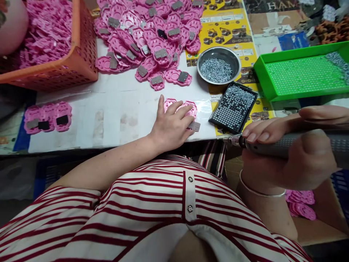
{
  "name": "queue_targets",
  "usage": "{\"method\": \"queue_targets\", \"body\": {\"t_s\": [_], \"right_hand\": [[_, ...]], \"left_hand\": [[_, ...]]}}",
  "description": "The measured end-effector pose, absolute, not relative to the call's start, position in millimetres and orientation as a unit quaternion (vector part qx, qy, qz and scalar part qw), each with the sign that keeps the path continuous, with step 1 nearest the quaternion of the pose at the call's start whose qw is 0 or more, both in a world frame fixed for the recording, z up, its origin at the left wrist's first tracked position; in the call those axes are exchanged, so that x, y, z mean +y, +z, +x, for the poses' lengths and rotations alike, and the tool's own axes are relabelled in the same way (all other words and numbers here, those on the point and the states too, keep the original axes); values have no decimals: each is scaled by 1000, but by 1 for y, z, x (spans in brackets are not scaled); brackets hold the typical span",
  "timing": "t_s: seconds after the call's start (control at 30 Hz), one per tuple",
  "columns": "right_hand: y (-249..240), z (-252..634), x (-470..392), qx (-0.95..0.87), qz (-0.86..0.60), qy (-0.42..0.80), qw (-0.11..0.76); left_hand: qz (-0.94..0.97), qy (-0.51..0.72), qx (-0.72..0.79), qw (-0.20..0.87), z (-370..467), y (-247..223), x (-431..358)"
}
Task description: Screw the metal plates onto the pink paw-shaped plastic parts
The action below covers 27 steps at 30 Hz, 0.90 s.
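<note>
left of the black tray point(231, 109), the left hand point(173, 125) rests spread fingers on pink pieces point(194, 108), probably light, stiff, best held by rims; right of it, the right hand point(302, 163) firmly encloses a screwdriver point(283, 143).

Using the orange basket point(84, 67) as reference: perforated plastic walls. Rounded pink object point(12, 27) by its left side, cut off by frame edge, can't ID. Yellow sheet point(222, 20) printed with vehicle pictures, well to the basket's right. Green tray point(265, 82) further right of it. Beyond that sheet, same direction from basket: blue printed patch point(293, 40) and heap of brown pieces point(334, 31), blurry. Cardboard box point(328, 209), far right of basket and lower, below table level.
</note>
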State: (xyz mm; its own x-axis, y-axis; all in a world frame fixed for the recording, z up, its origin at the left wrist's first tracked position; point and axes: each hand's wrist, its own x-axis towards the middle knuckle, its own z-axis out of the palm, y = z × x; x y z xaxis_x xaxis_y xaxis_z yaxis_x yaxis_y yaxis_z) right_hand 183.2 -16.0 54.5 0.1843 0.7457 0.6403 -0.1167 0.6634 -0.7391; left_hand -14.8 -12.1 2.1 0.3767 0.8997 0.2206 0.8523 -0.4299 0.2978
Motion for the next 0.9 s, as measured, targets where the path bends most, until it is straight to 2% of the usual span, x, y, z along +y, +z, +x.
{"method": "queue_targets", "body": {"t_s": [0.23,0.37,0.63,0.9], "right_hand": [[57,176,-15,-530,-253,325,741],[59,176,-15,-523,-263,363,725],[56,178,-13,-536,-270,327,730],[55,178,-11,-558,-281,288,725]], "left_hand": [[867,126,478,63,-7,10,2],[878,112,459,79,-3,12,13],[834,186,507,112,-30,12,19],[835,155,514,124,-41,10,26]]}}
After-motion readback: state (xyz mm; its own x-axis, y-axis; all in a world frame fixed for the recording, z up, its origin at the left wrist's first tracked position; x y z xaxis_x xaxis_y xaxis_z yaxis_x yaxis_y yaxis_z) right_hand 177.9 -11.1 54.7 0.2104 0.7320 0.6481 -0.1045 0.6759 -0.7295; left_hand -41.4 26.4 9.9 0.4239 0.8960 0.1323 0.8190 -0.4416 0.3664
